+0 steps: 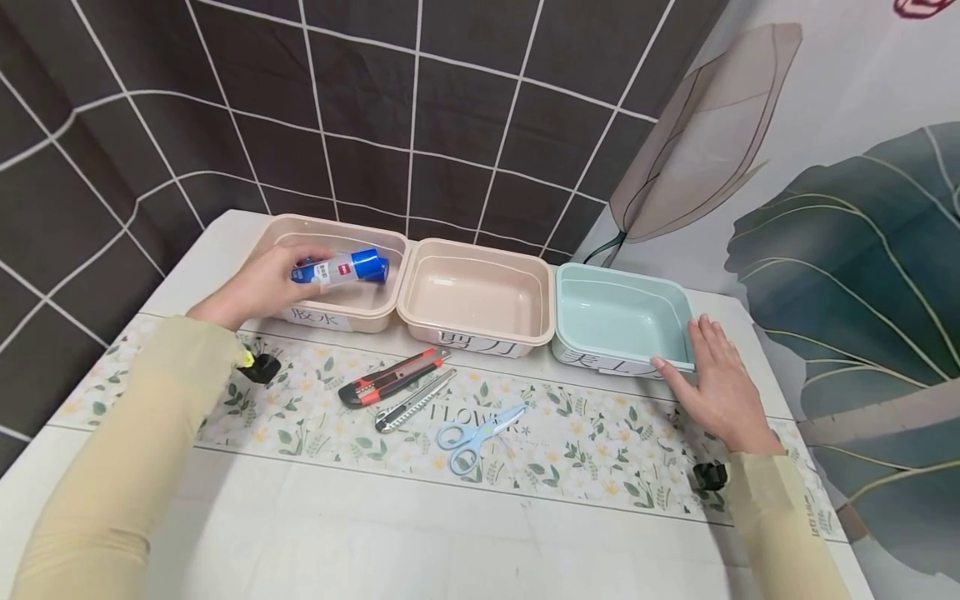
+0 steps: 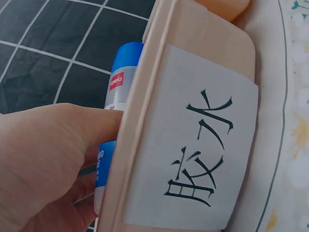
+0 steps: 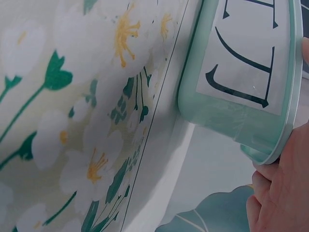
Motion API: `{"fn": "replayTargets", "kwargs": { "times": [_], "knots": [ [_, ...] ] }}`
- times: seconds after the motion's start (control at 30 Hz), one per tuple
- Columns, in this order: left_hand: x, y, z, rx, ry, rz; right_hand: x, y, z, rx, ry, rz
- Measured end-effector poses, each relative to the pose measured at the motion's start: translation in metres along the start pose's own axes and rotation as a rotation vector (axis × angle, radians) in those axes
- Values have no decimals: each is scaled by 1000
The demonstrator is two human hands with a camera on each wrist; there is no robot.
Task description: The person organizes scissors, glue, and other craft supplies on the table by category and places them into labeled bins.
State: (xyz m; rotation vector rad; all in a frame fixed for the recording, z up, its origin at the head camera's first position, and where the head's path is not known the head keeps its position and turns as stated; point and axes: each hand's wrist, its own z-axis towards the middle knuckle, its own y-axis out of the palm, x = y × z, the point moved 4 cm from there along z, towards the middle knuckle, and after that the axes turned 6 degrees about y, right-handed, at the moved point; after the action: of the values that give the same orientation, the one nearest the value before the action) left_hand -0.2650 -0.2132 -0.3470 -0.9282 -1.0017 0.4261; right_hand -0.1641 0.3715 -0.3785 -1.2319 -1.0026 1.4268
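Observation:
My left hand (image 1: 264,282) grips a clear glue bottle (image 1: 337,271) with a blue cap, lowered into the left pink bin (image 1: 258,242). More blue shows just behind that cap. In the left wrist view, the thumb and the bottle (image 2: 126,58) are partly hidden by the bin's labelled wall (image 2: 193,145). My right hand (image 1: 722,392) rests at the right end of the mint-green bin (image 1: 600,354), fingers straight along its outside and thumb at the front rim. The right wrist view shows that hand (image 3: 285,188) against the green bin's corner (image 3: 217,116).
A middle pink bin (image 1: 480,335) stands between the others, labelled like them. In front lie a red-and-black box cutter (image 1: 393,377), a slimmer grey cutter (image 1: 415,402) and light-blue scissors (image 1: 480,437) on the flowered table mat (image 1: 315,417). A dark tiled-pattern curtain (image 1: 375,100) hangs behind.

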Motion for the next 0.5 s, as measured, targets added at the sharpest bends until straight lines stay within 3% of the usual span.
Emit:
{"fn": "replayTargets", "kwargs": {
  "times": [0.37, 0.5],
  "knots": [
    [-5, 2, -3, -16, -26, 41, 0, 0, 0, 4, 2, 0],
    [-4, 0, 0, 35, 1, 9, 1, 1, 0, 4, 2, 2]
  ]
}}
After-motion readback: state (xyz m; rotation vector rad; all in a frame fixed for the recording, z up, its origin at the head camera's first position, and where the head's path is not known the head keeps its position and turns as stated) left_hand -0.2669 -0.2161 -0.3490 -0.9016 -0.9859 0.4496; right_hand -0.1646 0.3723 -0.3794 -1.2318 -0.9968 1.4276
